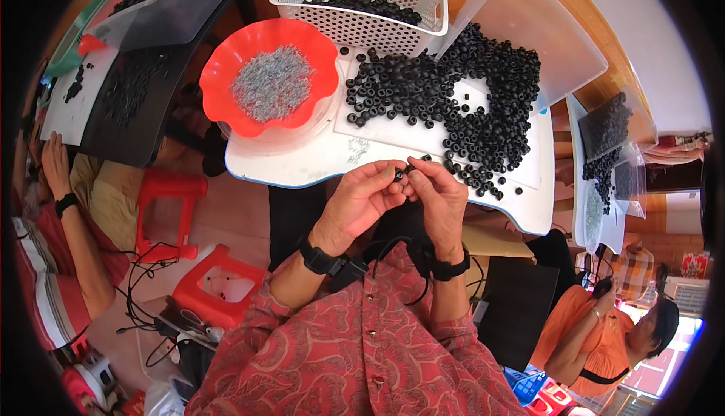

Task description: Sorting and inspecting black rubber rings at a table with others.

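My left hand (pixel 356 198) and my right hand (pixel 439 203) meet just in front of the table's near edge. Between the left thumb and fingers sits a small round black part (pixel 398 175) with a hole. The right thumb and forefinger pinch close beside it, around something small and dark that the fingers mostly hide. Beyond them, a large heap of similar black parts (pixel 492 133) spreads over a white board. A wavy-rimmed red bowl (pixel 219 57) on the left holds many tiny silvery pieces (pixel 272 84).
Behind the heap stand a white perforated basket (pixel 362 27) of black parts and a tipped clear bin (pixel 559 31). Small silvery pieces (pixel 358 149) lie on the white table (pixel 264 161). Red stools (pixel 215 288) and cables are at left. Other people sit on both sides.
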Demonstrator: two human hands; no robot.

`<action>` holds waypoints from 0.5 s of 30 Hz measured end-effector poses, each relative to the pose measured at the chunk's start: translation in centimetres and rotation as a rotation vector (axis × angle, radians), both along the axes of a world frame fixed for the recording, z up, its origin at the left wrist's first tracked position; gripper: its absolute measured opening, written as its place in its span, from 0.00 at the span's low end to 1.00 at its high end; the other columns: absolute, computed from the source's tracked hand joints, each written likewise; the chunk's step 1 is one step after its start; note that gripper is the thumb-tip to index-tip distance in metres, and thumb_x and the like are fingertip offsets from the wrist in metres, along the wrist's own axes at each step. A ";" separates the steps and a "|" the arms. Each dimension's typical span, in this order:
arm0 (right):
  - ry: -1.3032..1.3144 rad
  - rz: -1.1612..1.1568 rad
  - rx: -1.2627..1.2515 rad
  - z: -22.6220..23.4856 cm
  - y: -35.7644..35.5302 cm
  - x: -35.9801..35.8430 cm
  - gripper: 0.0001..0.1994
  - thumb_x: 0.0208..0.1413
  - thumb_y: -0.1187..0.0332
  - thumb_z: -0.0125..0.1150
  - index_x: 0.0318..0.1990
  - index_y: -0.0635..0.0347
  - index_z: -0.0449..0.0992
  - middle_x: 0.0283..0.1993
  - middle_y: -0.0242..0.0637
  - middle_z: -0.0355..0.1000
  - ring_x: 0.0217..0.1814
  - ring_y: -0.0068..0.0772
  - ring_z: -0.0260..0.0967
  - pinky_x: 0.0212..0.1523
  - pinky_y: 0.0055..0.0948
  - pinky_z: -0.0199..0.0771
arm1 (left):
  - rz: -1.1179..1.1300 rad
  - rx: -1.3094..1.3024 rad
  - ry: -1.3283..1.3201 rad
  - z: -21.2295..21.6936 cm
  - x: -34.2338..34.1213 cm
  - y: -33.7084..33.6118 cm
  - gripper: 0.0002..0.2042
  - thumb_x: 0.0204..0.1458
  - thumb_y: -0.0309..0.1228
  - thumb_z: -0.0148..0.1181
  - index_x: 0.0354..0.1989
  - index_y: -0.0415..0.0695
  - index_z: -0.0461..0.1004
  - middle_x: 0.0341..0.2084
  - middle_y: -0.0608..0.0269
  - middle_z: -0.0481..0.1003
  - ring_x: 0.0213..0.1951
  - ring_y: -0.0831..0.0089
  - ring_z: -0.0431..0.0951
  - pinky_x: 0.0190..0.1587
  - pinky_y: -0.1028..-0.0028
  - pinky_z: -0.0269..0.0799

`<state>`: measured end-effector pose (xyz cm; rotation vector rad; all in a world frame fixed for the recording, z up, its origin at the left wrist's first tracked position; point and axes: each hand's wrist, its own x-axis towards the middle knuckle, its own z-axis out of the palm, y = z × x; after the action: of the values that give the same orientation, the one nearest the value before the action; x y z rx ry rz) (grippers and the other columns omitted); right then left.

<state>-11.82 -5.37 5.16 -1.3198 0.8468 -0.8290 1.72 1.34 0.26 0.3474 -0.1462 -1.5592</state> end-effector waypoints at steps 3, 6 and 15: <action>0.017 0.004 -0.045 0.2 0.3 0.0 0.10 0.60 0.77 0.58 0.47 0.67 0.78 0.33 0.33 0.75 0.32 0.18 0.71 0.32 0.16 0.70 | -0.021 0.012 0.081 -0.4 0.0 0.1 0.12 0.62 0.28 0.54 0.50 0.35 0.72 0.33 0.64 0.75 0.35 0.78 0.77 0.42 0.76 0.77; 0.042 0.003 -0.011 0.1 0.4 -0.1 0.09 0.59 0.77 0.59 0.45 0.67 0.78 0.35 0.32 0.74 0.32 0.18 0.71 0.32 0.16 0.70 | -0.036 0.022 0.131 -0.5 0.1 0.2 0.12 0.62 0.28 0.53 0.50 0.35 0.72 0.33 0.64 0.75 0.35 0.79 0.76 0.41 0.77 0.77; -0.113 -0.102 0.049 -1.2 0.6 -0.1 0.07 0.56 0.79 0.62 0.42 0.66 0.80 0.38 0.30 0.71 0.33 0.18 0.69 0.34 0.17 0.69 | 0.011 0.005 0.129 0.4 0.0 0.3 0.12 0.61 0.28 0.55 0.50 0.36 0.73 0.36 0.62 0.77 0.35 0.80 0.76 0.41 0.76 0.77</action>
<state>-11.90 -4.77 3.97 -1.1827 0.8453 -0.9485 1.74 1.66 0.66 0.2505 -0.0404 -1.5666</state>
